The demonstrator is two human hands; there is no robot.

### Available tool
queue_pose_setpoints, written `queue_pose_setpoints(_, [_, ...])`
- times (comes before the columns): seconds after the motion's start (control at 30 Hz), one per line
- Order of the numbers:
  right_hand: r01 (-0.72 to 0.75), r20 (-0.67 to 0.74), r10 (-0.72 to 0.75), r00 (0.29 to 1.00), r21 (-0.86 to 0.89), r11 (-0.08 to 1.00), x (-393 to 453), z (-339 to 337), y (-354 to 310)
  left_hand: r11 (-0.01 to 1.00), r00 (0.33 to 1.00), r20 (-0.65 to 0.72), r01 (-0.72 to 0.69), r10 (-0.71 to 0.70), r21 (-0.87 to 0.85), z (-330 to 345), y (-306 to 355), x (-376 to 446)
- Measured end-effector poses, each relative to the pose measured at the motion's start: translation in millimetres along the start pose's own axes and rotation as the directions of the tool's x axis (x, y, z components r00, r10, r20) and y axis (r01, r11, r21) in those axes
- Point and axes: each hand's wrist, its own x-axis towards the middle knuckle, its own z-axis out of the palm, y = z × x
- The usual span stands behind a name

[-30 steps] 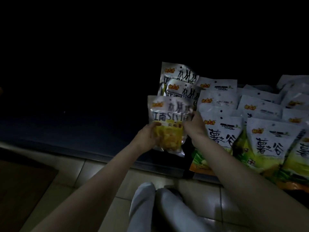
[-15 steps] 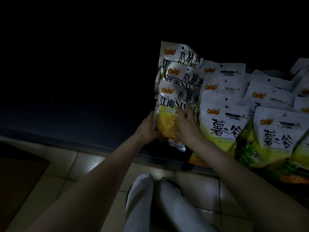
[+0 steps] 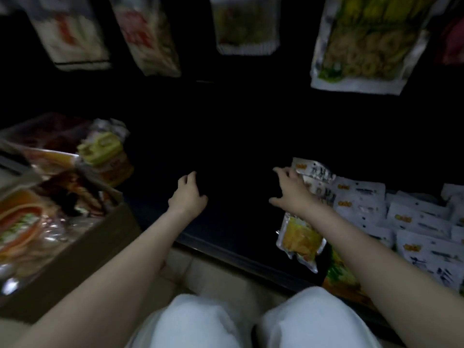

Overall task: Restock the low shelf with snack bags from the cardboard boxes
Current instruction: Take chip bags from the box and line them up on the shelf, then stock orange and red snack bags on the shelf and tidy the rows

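Note:
A silver snack bag with a yellow window (image 3: 301, 238) stands at the front of a short row of like bags (image 3: 316, 177) on the dark low shelf (image 3: 238, 244). My right hand (image 3: 291, 190) hovers over that row with fingers spread, holding nothing. My left hand (image 3: 188, 195) hangs over the dark bare stretch of shelf, fingers loosely curled and empty. A cardboard box (image 3: 75, 249) full of shiny snack bags (image 3: 22, 222) sits on the floor at the left.
White snack bags (image 3: 414, 222) lie in rows on the shelf's right side. More bags (image 3: 361, 41) hang from hooks above. A yellow-green pack (image 3: 105, 151) and other packets sit at the shelf's left. My knees in pale trousers (image 3: 200, 322) are at the bottom.
Both hands have let go of the yellow-window bag, which now stands in its row. The hands moved apart, and the view swung up and left, bringing the box and hanging bags into sight.

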Motion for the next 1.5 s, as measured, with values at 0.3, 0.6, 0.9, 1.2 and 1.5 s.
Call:
queue_pose_setpoints(0.3, [0.125, 0.279, -0.114, 0.954, -0.020, 0.992, 24.6, 54.4, -183.6, 0.980, 0.940, -0.288, 0.198, -0.185, 0.016, -111.0, -146.8, -79.8])
queue_pose_setpoints(0.6, [0.392, 0.277, -0.368, 0.888, -0.035, 0.919, 55.8, 139.2, -294.1, 0.814, 0.857, -0.146, 0.398, -0.494, -0.423, -123.0, -208.7, -76.9])
queue_pose_setpoints(0.9, [0.337, 0.102, -0.347, 0.932, 0.105, 0.936, 94.5, 196.1, -304.2, 0.864, 0.913, -0.138, 0.302, -0.383, -0.404, -135.6, -209.9, -49.5])
queue_pose_setpoints(1.2, [0.464, 0.199, -0.455, 0.868, 0.001, 0.886, 103.6, 206.1, -309.8, 0.772, 0.878, -0.087, 0.363, -0.471, -0.521, -137.3, -225.5, -47.0])
queue_pose_setpoints(1.5, [0.703, -0.252, -0.660, 0.708, 0.154, 0.694, 119.4, 109.1, -359.8, 0.781, 0.795, -0.289, 0.331, -0.534, -0.530, -161.1, -248.1, -55.3])
